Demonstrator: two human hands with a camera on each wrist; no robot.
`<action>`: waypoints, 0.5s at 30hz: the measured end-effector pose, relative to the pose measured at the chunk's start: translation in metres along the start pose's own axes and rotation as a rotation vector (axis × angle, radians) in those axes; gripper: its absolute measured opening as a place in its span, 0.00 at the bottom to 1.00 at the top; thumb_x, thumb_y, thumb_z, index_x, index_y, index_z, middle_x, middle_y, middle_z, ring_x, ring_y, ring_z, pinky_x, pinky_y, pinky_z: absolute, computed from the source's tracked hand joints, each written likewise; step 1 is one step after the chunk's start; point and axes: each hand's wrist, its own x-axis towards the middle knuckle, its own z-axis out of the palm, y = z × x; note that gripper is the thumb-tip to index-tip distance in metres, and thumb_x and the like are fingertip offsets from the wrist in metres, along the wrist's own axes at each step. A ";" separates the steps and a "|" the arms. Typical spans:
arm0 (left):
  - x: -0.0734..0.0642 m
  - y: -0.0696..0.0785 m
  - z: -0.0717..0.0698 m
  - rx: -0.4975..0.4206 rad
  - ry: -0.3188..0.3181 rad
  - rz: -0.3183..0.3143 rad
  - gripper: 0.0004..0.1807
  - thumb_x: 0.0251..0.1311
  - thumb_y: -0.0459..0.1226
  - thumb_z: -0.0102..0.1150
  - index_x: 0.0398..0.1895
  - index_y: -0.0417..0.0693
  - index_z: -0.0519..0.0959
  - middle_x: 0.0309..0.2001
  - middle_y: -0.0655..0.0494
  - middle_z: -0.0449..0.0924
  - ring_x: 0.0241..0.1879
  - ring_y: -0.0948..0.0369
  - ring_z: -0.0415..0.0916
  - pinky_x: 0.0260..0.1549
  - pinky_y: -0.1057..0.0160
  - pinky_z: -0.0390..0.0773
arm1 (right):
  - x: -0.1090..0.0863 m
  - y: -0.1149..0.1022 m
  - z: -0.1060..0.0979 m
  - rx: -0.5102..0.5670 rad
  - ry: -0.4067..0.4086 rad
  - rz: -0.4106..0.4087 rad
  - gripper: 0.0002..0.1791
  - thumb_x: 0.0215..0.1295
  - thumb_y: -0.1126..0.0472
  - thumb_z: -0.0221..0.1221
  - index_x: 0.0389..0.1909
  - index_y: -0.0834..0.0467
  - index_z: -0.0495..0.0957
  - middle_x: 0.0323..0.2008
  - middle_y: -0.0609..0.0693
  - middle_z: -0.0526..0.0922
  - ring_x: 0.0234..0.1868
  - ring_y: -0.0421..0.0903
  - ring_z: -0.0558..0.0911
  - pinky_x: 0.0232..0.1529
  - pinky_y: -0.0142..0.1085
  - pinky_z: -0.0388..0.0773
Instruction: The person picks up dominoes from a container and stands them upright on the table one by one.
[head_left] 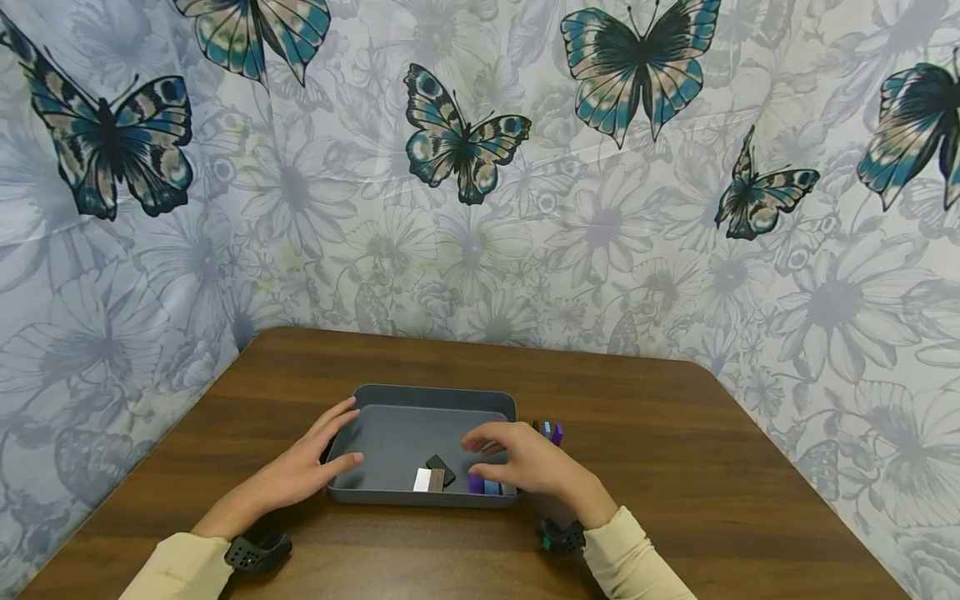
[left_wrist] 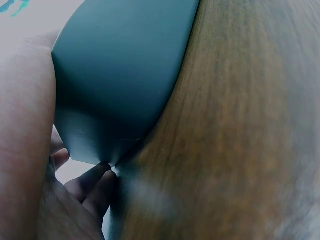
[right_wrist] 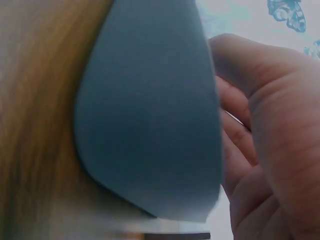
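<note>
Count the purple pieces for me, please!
2 I can see: one purple piece in the tray, another purple piece outside it, beyond the right hand, which may hide more.

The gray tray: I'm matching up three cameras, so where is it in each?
Head: the gray tray, lower half, just left of centre.
Left wrist: its outer wall fills the upper left.
Right wrist: it runs from the top edge down the middle.
Shared landmark: the wooden table, in all three; right of the tray in left wrist, left of it in right wrist.
</note>
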 end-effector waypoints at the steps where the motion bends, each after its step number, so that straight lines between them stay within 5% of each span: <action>1: 0.000 0.000 0.000 0.000 0.000 0.000 0.41 0.74 0.49 0.59 0.80 0.38 0.57 0.83 0.43 0.42 0.79 0.34 0.45 0.64 0.26 0.60 | 0.001 -0.001 0.002 -0.003 -0.007 0.002 0.21 0.70 0.60 0.67 0.60 0.61 0.80 0.56 0.53 0.85 0.54 0.48 0.87 0.55 0.33 0.81; 15: 0.001 -0.002 0.001 0.004 0.006 0.009 0.41 0.73 0.50 0.59 0.79 0.37 0.57 0.83 0.42 0.43 0.78 0.34 0.46 0.64 0.27 0.61 | 0.013 -0.010 0.019 -0.029 -0.085 0.010 0.20 0.73 0.59 0.64 0.63 0.56 0.80 0.58 0.48 0.85 0.53 0.39 0.86 0.53 0.28 0.80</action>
